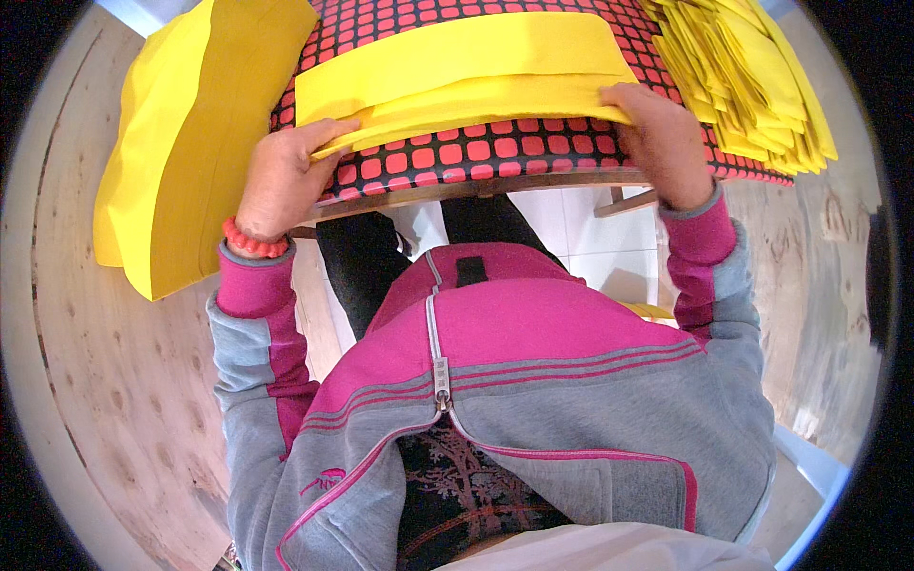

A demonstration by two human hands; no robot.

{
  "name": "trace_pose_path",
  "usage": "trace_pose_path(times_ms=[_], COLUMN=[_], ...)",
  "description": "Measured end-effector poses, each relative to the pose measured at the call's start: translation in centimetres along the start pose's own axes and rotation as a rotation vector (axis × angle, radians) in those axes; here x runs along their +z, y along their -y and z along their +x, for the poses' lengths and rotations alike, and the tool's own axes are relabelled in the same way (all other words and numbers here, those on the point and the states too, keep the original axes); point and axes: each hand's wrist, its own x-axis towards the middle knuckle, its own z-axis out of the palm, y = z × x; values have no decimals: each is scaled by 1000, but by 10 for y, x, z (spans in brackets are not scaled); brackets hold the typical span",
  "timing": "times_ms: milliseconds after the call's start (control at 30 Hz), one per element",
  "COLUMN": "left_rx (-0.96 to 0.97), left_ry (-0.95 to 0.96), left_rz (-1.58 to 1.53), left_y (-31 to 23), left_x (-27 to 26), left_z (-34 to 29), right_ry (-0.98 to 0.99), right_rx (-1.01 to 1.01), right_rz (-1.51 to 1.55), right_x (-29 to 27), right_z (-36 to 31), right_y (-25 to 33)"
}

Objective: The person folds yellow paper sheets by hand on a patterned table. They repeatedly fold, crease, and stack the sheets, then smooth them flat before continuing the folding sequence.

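Observation:
A long piece of yellow fabric [466,59] lies across the padded red-and-black patterned surface, folded lengthwise into layers. Its near edge is pinched at both ends. At the left end my left hand [286,176] grips the fold between thumb and fingers, a red beaded bracelet on its wrist. My right hand [664,138] holds the right end of the same edge, with thumb and fingers closed on it. Between the hands the near strip is drawn straight and sits slightly over the front of the surface. Parts of the fingers are hidden beneath the fabric.
A larger yellow cloth [181,143] hangs over the left side, beyond my left hand. Several folded yellow pieces [747,81] are heaped at the right end. The patterned padded top [476,152] has a wooden edge [476,193] facing me. Wooden boards [124,409] stand on both sides.

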Motion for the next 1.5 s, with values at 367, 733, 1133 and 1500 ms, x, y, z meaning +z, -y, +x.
trace_pose_path(times_ms=[367, 733, 1133, 1500], left_rx=[-321, -275, -290, -325], left_ry=[-44, -364, -367, -383], left_rz=[-599, -428, 91, 239], left_y=[32, 50, 46, 47], left_x=[2, 31, 39, 48], left_z=[40, 69, 110, 121], right_ry=[152, -14, -202, -128], right_rx=[18, 26, 158, 254], right_rz=[779, 578, 189, 233], right_x=[-7, 31, 45, 61], right_z=[49, 95, 113, 131], right_y=[-86, -110, -117, -128])
